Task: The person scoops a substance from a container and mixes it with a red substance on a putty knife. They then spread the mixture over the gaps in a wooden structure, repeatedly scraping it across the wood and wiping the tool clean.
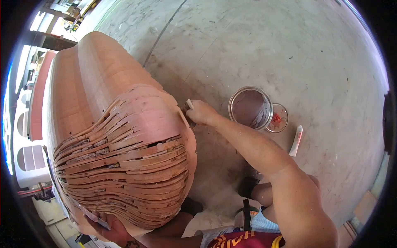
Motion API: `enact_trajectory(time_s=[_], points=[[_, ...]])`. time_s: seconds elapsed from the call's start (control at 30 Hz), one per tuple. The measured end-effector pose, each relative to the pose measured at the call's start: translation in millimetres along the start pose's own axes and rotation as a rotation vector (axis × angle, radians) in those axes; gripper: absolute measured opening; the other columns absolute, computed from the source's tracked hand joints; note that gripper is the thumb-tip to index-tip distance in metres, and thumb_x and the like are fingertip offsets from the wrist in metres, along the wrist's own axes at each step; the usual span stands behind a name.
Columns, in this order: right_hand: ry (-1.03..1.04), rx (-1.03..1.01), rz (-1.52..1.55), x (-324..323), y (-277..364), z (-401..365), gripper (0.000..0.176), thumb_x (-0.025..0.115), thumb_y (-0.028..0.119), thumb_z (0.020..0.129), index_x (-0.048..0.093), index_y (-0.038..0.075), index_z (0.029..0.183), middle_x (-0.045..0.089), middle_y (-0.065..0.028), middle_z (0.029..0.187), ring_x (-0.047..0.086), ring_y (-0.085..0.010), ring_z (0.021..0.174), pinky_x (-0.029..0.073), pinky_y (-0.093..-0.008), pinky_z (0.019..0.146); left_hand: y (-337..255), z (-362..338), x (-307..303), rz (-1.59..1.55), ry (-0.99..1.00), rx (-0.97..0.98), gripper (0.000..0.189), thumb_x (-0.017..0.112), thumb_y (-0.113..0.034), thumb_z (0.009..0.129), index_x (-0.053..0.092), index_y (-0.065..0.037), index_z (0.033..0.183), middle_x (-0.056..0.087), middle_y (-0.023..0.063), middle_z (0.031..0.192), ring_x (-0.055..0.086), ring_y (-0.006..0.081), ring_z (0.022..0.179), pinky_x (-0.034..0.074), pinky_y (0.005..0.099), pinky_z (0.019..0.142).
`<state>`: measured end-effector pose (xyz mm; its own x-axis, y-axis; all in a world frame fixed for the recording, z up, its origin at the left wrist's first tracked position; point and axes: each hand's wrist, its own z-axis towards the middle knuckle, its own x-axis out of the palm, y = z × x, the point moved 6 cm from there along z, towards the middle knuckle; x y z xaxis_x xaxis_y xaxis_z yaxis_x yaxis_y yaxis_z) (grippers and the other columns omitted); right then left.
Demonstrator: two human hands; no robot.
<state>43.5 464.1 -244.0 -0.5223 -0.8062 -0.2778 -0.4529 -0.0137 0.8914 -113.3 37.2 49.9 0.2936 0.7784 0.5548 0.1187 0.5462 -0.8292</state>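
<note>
A large curved wooden form [140, 173] stands before me, its rounded front built of many thin strips with dark gaps between them. Smooth pinkish filler [153, 118] coats its upper right part. My right hand [201, 113] is closed at the form's right edge, around a small tool with a pale end [189, 104]; its working edge is hidden. Low on the left, my left hand [115, 231] grips a flat grey spreader [98, 220] against the form's lower side. Part of that hand is out of sight.
On the concrete floor to the right stand an open can of brownish filler [250, 108], a round lid with red paste [278, 118] and a white tube [296, 141]. White shelving with oval openings [29, 159] lies left of the form. My knees are close below.
</note>
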Motion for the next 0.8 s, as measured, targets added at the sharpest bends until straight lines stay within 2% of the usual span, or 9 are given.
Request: enact_trajectory(time_s=[0.2,0.3,0.43,0.5,0.57,0.63,0.7,0.73,0.8], points=[[-0.019,0.134,0.268,-18,-31,28,0.029,0.060,0.020,0.089,0.065,0.000,0.108,0.072,-0.0180,0.092,0.071,-0.0280,0.074,0.057,-0.0410,0.066,-1,-5,-3,0.300,-0.140,0.111,0.042,0.043,-0.019,0.110,0.045,-0.018,0.152,0.057,0.0048,0.101,0.047,0.0110,0.067,0.042,0.0234,0.049],[-0.054,0.080,0.399,-47,4,3,0.031,0.061,0.021,0.091,0.065,0.001,0.114,0.072,-0.0134,0.094,0.070,-0.0218,0.075,0.058,-0.0383,0.066,-15,-9,-17,0.578,-0.242,0.233,0.054,0.050,-0.011,0.101,0.041,-0.012,0.153,0.055,0.0085,0.131,0.055,0.0204,0.108,0.050,0.0332,0.085],[0.028,-0.039,0.667,-75,80,-47,0.029,0.061,0.021,0.095,0.065,0.001,0.115,0.070,-0.0081,0.098,0.068,-0.0164,0.080,0.059,-0.0358,0.067,-3,-6,11,0.136,-0.280,0.059,0.073,0.062,0.006,0.091,0.031,0.001,0.157,0.041,0.0164,0.158,0.044,0.0280,0.141,0.035,0.0415,0.119],[0.065,-0.096,0.727,-78,118,-80,0.028,0.061,0.021,0.097,0.065,0.000,0.115,0.070,-0.0067,0.099,0.068,-0.0154,0.083,0.058,-0.0350,0.069,-1,-12,21,-0.163,-0.181,-0.054,0.071,0.064,0.002,0.094,0.031,-0.001,0.157,0.042,0.0163,0.156,0.045,0.0281,0.140,0.034,0.0426,0.119],[0.096,-0.135,0.753,-69,149,-113,0.029,0.061,0.021,0.098,0.064,-0.001,0.116,0.069,-0.0064,0.102,0.067,-0.0149,0.086,0.058,-0.0343,0.072,2,-22,-22,0.907,-0.034,0.403,0.065,0.062,-0.009,0.100,0.031,-0.001,0.157,0.044,0.0173,0.154,0.043,0.0293,0.141,0.035,0.0432,0.119],[0.110,-0.236,0.748,-45,166,-139,0.033,0.062,0.021,0.097,0.063,-0.002,0.121,0.069,-0.0067,0.107,0.068,-0.0149,0.089,0.058,-0.0334,0.076,9,-28,-7,1.023,0.036,0.437,0.059,0.056,-0.014,0.105,0.031,0.003,0.155,0.044,0.0191,0.153,0.041,0.0321,0.142,0.038,0.0430,0.117],[0.148,-0.316,0.789,-22,194,-186,0.036,0.061,0.020,0.097,0.061,-0.003,0.125,0.069,-0.0075,0.110,0.068,-0.0154,0.092,0.059,-0.0339,0.080,3,-49,29,1.655,-0.009,0.779,0.047,0.057,-0.020,0.106,0.046,0.004,0.145,0.058,0.0139,0.139,0.054,0.0235,0.128,0.045,0.0354,0.108],[0.201,-0.272,0.838,-7,205,-208,0.035,0.061,0.019,0.098,0.061,-0.002,0.126,0.069,-0.0078,0.111,0.069,-0.0160,0.094,0.059,-0.0342,0.082,1,-40,34,1.019,-0.026,0.497,0.040,0.056,-0.026,0.107,0.054,0.003,0.134,0.062,0.0089,0.126,0.057,0.0180,0.115,0.047,0.0313,0.098],[0.286,-0.176,0.929,18,215,-251,0.035,0.059,0.016,0.098,0.059,-0.002,0.129,0.069,-0.0084,0.114,0.070,-0.0174,0.099,0.060,-0.0349,0.086,4,-43,55,0.386,-0.050,0.256,0.038,0.056,-0.035,0.107,0.064,0.001,0.116,0.065,0.0009,0.105,0.057,0.0101,0.094,0.046,0.0265,0.082]])
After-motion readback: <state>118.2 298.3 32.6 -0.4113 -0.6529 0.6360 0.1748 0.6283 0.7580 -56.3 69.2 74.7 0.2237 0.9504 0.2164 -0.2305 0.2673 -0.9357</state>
